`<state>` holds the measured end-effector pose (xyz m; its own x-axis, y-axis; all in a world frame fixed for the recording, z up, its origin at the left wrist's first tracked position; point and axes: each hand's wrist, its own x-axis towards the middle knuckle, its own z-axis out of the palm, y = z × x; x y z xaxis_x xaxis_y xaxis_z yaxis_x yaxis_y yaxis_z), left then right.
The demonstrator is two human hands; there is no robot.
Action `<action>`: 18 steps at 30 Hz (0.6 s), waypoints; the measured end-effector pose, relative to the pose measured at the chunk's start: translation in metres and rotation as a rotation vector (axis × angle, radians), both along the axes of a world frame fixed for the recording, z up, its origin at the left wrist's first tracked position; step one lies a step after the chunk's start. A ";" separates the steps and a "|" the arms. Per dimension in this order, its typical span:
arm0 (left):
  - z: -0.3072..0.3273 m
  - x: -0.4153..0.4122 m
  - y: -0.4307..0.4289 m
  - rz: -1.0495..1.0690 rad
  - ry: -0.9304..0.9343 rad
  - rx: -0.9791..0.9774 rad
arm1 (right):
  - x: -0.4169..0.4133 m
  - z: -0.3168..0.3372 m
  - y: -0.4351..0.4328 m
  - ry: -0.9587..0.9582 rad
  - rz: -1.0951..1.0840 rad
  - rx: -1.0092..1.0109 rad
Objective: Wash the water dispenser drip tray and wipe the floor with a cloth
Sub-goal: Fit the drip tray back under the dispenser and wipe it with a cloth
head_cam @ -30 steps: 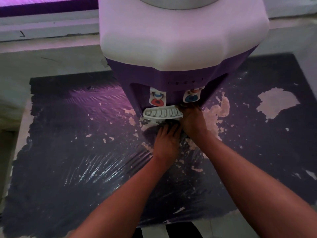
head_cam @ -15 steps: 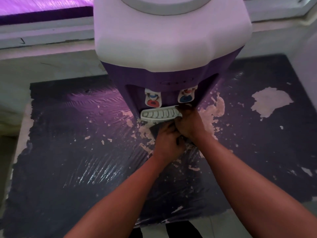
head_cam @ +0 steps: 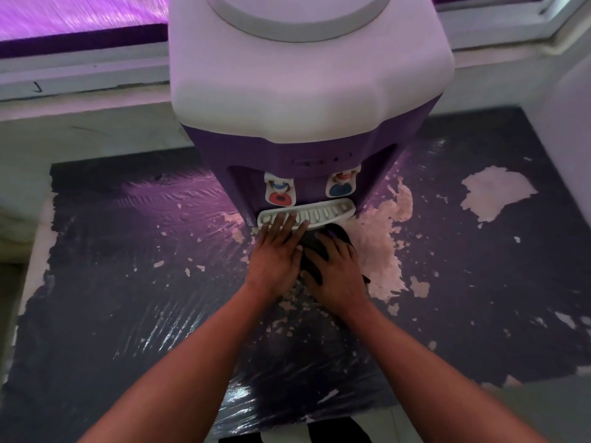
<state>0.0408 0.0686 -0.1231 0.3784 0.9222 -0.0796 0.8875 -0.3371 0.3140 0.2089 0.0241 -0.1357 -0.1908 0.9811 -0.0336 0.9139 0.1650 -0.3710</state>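
A purple water dispenser [head_cam: 307,145] with a white top stands on the floor. Its white slotted drip tray [head_cam: 329,213] sits at the base under the red and blue taps. My left hand [head_cam: 276,260] lies flat, its fingertips resting on the tray's left part. Just to the right, my right hand [head_cam: 335,276] presses palm-down on a dark cloth [head_cam: 311,249] on the floor in front of the tray. Most of the cloth is hidden under that hand.
The dispenser stands on a dark, shiny floor covering [head_cam: 128,282] with pale peeled patches [head_cam: 495,190], the largest just right of the tray. A pale wall ledge [head_cam: 80,78] runs along the back. Bare light floor shows at the left and lower right edges.
My left hand has come off the cloth and moved up-left onto the drip tray. My right hand has slid back from the tray's right end and flattened on the cloth.
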 end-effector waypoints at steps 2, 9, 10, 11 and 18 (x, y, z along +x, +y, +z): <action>0.002 0.002 0.000 0.018 -0.022 -0.006 | 0.008 -0.004 0.003 -0.036 0.040 -0.028; -0.002 0.002 0.002 -0.005 0.049 0.009 | 0.034 -0.003 0.012 -0.071 -0.035 0.048; -0.002 0.002 0.002 -0.008 0.052 0.015 | 0.038 -0.004 0.013 -0.077 -0.060 0.056; -0.001 0.002 0.002 -0.008 0.047 0.019 | 0.042 -0.005 0.015 -0.085 -0.087 0.061; -0.003 0.001 0.002 -0.002 0.007 0.039 | 0.048 -0.008 0.022 -0.161 -0.365 0.008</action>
